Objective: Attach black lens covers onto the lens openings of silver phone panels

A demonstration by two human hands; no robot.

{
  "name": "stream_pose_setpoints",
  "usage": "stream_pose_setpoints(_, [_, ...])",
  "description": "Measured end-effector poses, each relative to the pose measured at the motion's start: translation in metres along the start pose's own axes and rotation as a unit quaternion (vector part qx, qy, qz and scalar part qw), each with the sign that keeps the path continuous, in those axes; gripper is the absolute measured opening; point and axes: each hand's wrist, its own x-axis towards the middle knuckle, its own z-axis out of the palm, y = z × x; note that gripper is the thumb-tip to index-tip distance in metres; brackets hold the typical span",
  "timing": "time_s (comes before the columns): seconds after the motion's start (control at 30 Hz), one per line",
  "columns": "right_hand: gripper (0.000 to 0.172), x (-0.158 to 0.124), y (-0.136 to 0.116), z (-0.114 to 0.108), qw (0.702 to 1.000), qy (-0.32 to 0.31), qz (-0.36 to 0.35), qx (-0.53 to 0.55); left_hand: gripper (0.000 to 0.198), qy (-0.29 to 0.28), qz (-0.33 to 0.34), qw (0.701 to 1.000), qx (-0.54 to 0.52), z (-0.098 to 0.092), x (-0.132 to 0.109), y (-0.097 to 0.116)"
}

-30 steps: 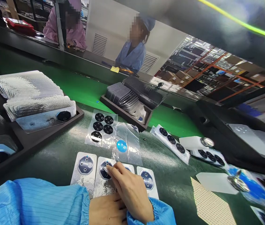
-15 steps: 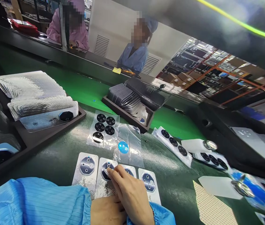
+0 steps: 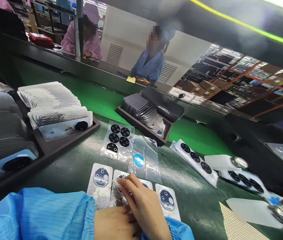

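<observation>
The dark green table [image 3: 194, 200] spreads all around the hands. Well to the left of the right fingertips is a long brown tray [image 3: 63, 141] packed with cards, and well ahead of them is a smaller brown box [image 3: 154, 136] with more cards. A see-through bag [image 3: 151, 160] lies just ahead. The right hand [image 3: 144, 203] rests across the left hand [image 3: 113, 223], which lies low over the near end of the card row. Under the right fingertips is the second card [image 3: 117, 200] from the left, flat on the table. In the last half second those fingertips have slid a little toward the left edge of its dark patch [image 3: 121, 176], so the work seems to be at that edge now. A little pale bit [image 3: 115, 183] shows by the fingertips, but I can't tell if they are pinched on it or only touching it. The right thumb is hidden, and so are the left fingers, so I can't tell what the left hand grips. The right hand also covers most of the third card [image 3: 148, 183].
</observation>
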Motion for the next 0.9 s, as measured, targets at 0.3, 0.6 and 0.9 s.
stream_pose_setpoints(0.3, [0.015,0.014,-0.023,0.022,0.99,-0.044,-0.072,-0.113,0.037,0.0,-0.009,0.999,-0.046,-0.007,-0.046,-0.014])
stream_pose_setpoints(0.6, [0.023,0.012,-0.025,0.018,0.983,-0.037,-0.106,-0.143,0.039,0.029,-0.029,0.998,-0.052,-0.001,-0.047,-0.009])
stream_pose_setpoints(0.9, [0.019,0.011,-0.024,0.021,0.983,-0.027,-0.098,-0.15,0.032,0.024,-0.037,0.997,-0.063,-0.002,-0.046,-0.01])
